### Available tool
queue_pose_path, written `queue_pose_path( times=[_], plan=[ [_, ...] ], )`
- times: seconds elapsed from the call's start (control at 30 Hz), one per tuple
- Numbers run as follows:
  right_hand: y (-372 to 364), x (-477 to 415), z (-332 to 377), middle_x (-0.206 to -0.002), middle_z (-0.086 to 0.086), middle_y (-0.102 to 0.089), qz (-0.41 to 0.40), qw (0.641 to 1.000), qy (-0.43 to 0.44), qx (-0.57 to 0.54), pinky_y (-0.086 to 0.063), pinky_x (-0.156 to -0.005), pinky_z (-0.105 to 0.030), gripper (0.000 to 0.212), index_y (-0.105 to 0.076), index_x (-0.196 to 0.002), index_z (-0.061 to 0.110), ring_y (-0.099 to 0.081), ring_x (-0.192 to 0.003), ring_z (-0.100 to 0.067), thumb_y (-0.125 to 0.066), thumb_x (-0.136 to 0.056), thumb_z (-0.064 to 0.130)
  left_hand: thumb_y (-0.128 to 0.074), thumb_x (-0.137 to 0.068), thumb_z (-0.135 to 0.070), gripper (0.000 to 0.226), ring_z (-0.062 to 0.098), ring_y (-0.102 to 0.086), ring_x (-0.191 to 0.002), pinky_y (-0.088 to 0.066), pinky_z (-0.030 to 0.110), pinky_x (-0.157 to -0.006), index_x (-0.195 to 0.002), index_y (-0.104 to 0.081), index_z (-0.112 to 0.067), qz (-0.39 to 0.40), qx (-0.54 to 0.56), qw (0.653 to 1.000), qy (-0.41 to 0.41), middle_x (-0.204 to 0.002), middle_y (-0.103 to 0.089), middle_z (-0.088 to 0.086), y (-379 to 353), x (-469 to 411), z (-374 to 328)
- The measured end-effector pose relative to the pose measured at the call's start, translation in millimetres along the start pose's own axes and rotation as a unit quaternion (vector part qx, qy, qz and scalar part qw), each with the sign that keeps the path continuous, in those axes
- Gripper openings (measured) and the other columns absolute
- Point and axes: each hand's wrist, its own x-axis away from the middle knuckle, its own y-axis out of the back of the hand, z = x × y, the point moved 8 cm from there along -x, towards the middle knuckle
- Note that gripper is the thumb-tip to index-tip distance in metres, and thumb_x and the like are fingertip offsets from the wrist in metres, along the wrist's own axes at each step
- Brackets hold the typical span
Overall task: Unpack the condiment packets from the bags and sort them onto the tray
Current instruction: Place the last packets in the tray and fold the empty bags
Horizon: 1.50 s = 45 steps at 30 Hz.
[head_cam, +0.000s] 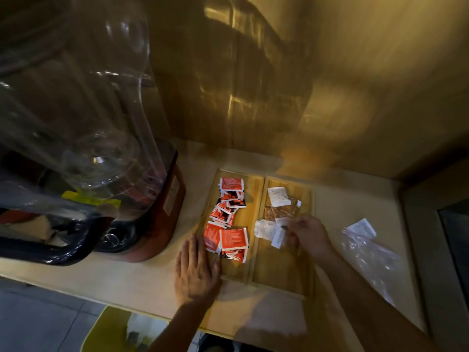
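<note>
A wooden tray (279,273) with two long compartments lies on the counter. Several red packets (229,217) fill its left compartment. White and brown packets (280,203) lie in the right one. My left hand (196,271) rests flat, fingers apart, on the tray's near left corner, touching the red packets. My right hand (308,233) hovers over the right compartment and pinches a white packet (278,236) at its edge. A clear plastic bag (373,260) lies to the right of the tray, with one white packet (361,228) beside its far end.
A large blender with a red base (162,212) and clear jug stands left of the tray, close to my left hand. A brown wall rises behind the counter. A dark panel (455,237) borders the right side. The counter's front edge runs below the tray.
</note>
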Motion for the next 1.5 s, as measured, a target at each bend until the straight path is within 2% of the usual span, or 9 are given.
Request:
queue_pose_path(
  times=[0.23, 0.3, 0.6, 0.7, 0.83, 1.13, 1.27, 1.37, 1.5],
  plan=[
    [109, -21, -24, -0.082, -0.012, -0.064, -0.203, 0.979, -0.013, 0.031, -0.045, -0.061, -0.014, 0.011, -0.065, -0.087, 0.005, -0.058, -0.083, -0.025, -0.057, -0.08, 0.001, -0.006, -0.08, -0.065, 0.085, 0.025, -0.016, -0.146, -0.013, 0.039, -0.117, -0.148, -0.015, -0.015, -0.028, -0.012, 1.0, -0.004, -0.158, -0.017, 0.007, -3, 0, 2],
    [132, -27, -39, -0.099, -0.017, -0.068, -0.233, 0.968, -0.039, 0.084, -0.046, -0.078, -0.027, 0.02, -0.064, -0.098, 0.002, -0.061, -0.096, -0.031, -0.06, -0.08, 0.007, -0.007, -0.079, -0.061, 0.083, 0.025, -0.013, -0.146, -0.012, 0.04, -0.118, -0.148, -0.013, -0.016, -0.021, -0.017, 1.0, -0.009, -0.158, -0.015, 0.007, -5, 1, 2],
    [148, -34, -82, -0.118, -0.018, -0.051, -0.171, 0.929, -0.165, 0.283, -0.042, -0.094, -0.045, 0.058, -0.052, -0.112, 0.011, -0.049, -0.112, -0.038, -0.076, -0.065, 0.035, -0.001, -0.078, -0.063, 0.084, 0.023, -0.004, -0.147, -0.008, 0.039, -0.119, -0.148, 0.0, -0.019, -0.005, -0.025, 1.0, 0.004, -0.16, -0.002, 0.004, -5, 2, 0],
    [151, -39, -84, -0.115, -0.022, -0.056, -0.154, 0.943, -0.176, 0.238, -0.042, -0.096, -0.045, 0.056, -0.053, -0.112, 0.005, -0.052, -0.111, -0.04, -0.078, -0.065, 0.025, -0.001, -0.077, -0.063, 0.084, 0.023, -0.004, -0.147, -0.008, 0.04, -0.119, -0.148, 0.0, -0.019, -0.005, -0.019, 1.0, 0.007, -0.16, -0.001, 0.004, -4, 3, 0],
    [148, -43, -76, -0.082, -0.015, -0.064, -0.157, 0.95, -0.153, 0.224, -0.049, -0.078, -0.036, 0.013, -0.06, -0.06, 0.012, -0.064, -0.086, -0.035, -0.063, -0.062, 0.024, 0.0, -0.076, -0.064, 0.084, 0.023, -0.005, -0.147, -0.009, 0.04, -0.119, -0.148, 0.001, -0.02, -0.005, -0.02, 1.0, 0.01, -0.16, 0.0, 0.003, -4, 3, 0],
    [135, -34, -15, -0.07, -0.02, -0.064, -0.157, 0.982, -0.002, 0.1, -0.039, -0.065, -0.033, 0.039, -0.071, -0.076, 0.004, -0.058, -0.068, -0.027, -0.061, -0.082, 0.041, -0.015, -0.084, -0.06, 0.078, 0.031, -0.034, -0.139, -0.028, 0.045, -0.111, -0.146, -0.022, -0.013, 0.004, -0.051, 0.999, 0.015, -0.153, -0.03, 0.012, -5, 1, 2],
    [105, -28, 3, -0.043, 0.006, -0.057, -0.079, 0.994, 0.022, -0.078, -0.04, -0.049, -0.024, 0.02, -0.074, -0.077, 0.01, -0.049, -0.044, -0.01, -0.067, -0.08, 0.028, -0.01, -0.087, -0.061, 0.078, 0.032, -0.04, -0.135, -0.03, 0.044, -0.109, -0.144, -0.029, -0.011, 0.0, -0.053, 0.998, 0.02, -0.15, -0.037, 0.014, -4, 1, 2],
    [75, -24, 14, -0.054, 0.001, -0.068, -0.002, 0.981, 0.008, -0.193, -0.047, -0.043, -0.018, 0.021, -0.072, -0.091, 0.011, -0.057, -0.045, -0.011, -0.061, -0.08, -0.002, -0.016, -0.085, -0.06, 0.077, 0.031, -0.034, -0.139, -0.027, 0.044, -0.112, -0.145, -0.027, -0.013, -0.008, -0.043, 0.999, 0.02, -0.152, -0.032, 0.012, -3, 1, 1],
    [42, -10, 23, -0.096, -0.013, -0.072, 0.081, 0.973, -0.016, -0.214, -0.059, -0.071, -0.028, 0.036, -0.07, -0.098, 0.004, -0.07, -0.085, -0.025, -0.058, -0.071, -0.016, -0.012, -0.085, -0.063, 0.079, 0.029, -0.032, -0.139, -0.026, 0.043, -0.112, -0.145, -0.026, -0.014, -0.008, -0.043, 0.999, 0.024, -0.153, -0.032, 0.011, -4, 1, 2]
  ],
)
